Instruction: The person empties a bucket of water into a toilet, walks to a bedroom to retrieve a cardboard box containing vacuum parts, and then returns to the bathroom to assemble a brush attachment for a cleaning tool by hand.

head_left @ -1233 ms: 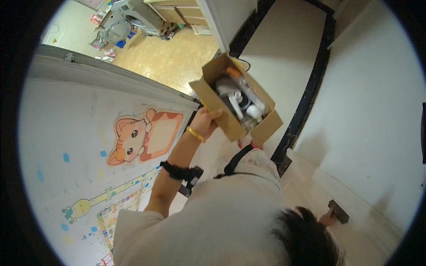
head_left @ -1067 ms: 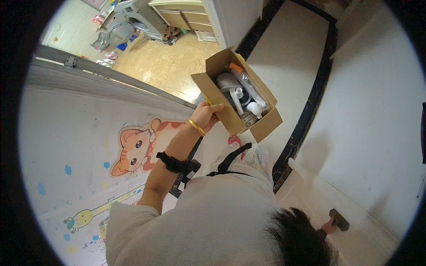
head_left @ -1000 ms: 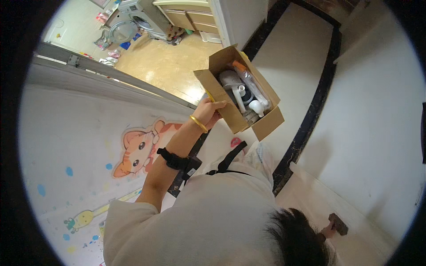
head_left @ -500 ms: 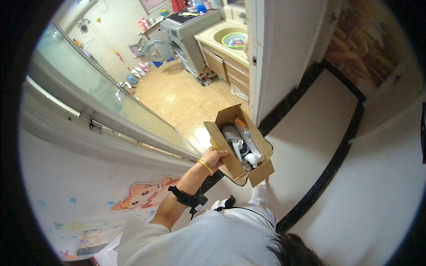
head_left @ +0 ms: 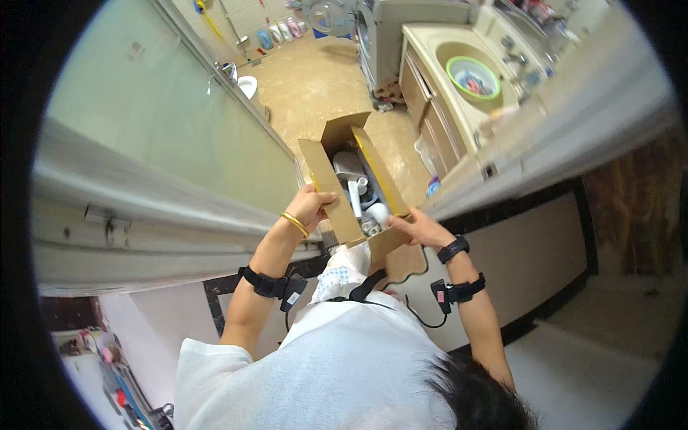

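Observation:
An open cardboard box (head_left: pixel 335 204) is held in front of me at the doorway, its flaps folded outward. Inside lie white plastic pipe fittings (head_left: pixel 355 198), a grey rounded piece (head_left: pixel 349 165) and small clear-wrapped parts near the close end. My left hand (head_left: pixel 313 206) grips the left wall, thumb over the edge and fingers hidden outside. At the near right corner, my right hand (head_left: pixel 421 228) is closed on the box rim, with its thumb toward the white fittings. The box's underside is out of sight.
A frosted glass door (head_left: pixel 186 122) stands to the left. Ahead are a toilet (head_left: pixel 248 87), a washing machine (head_left: pixel 401 32) with its round door swung wide, and a sink counter (head_left: pixel 421 36) holding a green basin (head_left: pixel 459 66). The door frame (head_left: pixel 516 154) borders the right.
I have moved forward into the doorway with the box. My right hand, out of sight before, now grips the box's right side. The clear package with orange no longer shows.

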`<action>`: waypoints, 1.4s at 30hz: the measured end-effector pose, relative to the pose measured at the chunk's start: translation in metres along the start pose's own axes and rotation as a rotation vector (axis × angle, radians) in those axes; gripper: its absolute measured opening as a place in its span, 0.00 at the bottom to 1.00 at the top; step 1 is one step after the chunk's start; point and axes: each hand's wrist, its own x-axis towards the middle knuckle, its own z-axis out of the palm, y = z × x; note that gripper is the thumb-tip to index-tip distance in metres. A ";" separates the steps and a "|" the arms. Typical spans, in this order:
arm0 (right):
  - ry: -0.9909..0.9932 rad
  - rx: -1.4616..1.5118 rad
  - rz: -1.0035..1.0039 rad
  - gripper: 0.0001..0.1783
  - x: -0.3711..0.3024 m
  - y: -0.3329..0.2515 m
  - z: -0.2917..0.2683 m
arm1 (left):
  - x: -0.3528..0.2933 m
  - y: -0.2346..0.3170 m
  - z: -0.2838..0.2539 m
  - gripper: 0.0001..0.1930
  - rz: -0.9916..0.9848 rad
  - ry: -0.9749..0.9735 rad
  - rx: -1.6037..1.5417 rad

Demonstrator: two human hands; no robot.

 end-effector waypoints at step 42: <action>0.882 0.383 -0.574 0.21 0.617 -0.469 -0.680 | 0.438 0.460 -0.346 0.21 -1.439 0.684 1.639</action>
